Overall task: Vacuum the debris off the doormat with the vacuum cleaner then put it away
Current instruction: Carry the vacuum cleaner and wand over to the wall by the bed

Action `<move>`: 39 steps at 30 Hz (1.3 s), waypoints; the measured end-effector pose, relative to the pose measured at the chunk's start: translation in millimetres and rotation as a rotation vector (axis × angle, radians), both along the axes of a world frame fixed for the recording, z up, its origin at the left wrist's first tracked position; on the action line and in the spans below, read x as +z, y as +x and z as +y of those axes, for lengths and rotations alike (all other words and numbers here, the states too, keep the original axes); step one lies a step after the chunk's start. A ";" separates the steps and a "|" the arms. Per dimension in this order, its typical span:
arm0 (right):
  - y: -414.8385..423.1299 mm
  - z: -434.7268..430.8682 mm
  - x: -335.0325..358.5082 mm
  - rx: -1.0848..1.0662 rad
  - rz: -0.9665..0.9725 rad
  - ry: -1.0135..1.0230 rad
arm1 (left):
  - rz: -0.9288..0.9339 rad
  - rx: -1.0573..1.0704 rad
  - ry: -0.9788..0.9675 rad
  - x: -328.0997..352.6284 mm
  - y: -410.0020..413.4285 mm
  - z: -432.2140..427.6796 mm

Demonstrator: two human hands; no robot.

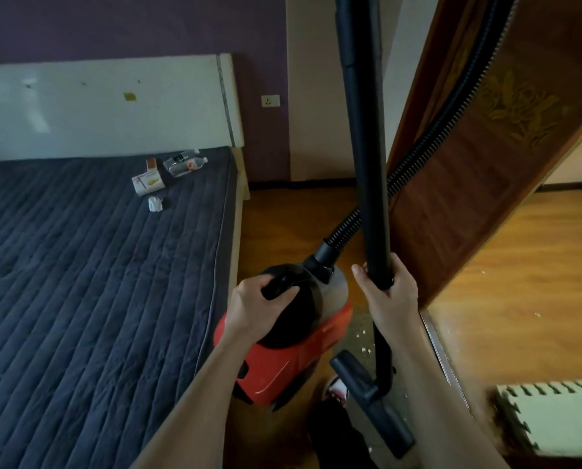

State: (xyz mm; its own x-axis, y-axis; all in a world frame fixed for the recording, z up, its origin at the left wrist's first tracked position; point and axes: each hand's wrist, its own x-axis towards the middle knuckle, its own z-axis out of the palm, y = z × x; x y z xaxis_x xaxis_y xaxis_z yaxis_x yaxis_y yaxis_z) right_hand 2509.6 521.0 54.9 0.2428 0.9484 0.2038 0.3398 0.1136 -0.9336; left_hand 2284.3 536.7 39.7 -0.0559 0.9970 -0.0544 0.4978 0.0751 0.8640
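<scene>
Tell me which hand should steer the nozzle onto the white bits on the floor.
Right: the right hand grips the wand, its nozzle near the white bits; the left hand holds the red vacuum's handle.

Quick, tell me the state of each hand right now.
Left hand: closed, gripping the vacuum handle.
Right hand: closed, gripping the wand.
</scene>
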 end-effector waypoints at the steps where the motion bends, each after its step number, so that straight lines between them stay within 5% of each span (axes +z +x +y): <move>1: 1.7 14.3 -1.7 0.003 -0.003 0.000 | 0.007 0.008 -0.005 -0.3 0.6 13.9; 21: 91.6 385.3 -11.2 0.028 0.034 -0.003 | 0.026 0.021 0.013 4.0 66.6 366.3; 39: 63.4 646.2 -29.2 0.049 -0.067 -0.008 | -0.010 -0.019 0.043 -21.9 59.8 633.2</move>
State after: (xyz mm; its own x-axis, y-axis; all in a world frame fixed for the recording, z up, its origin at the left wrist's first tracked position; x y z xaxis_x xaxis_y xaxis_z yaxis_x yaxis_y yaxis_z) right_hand 2572.9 1167.2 25.8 0.1823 0.9605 0.2105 0.3956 0.1243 -0.9100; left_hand 2344.1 1169.9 17.8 -0.0367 0.9993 -0.0116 0.4903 0.0281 0.8711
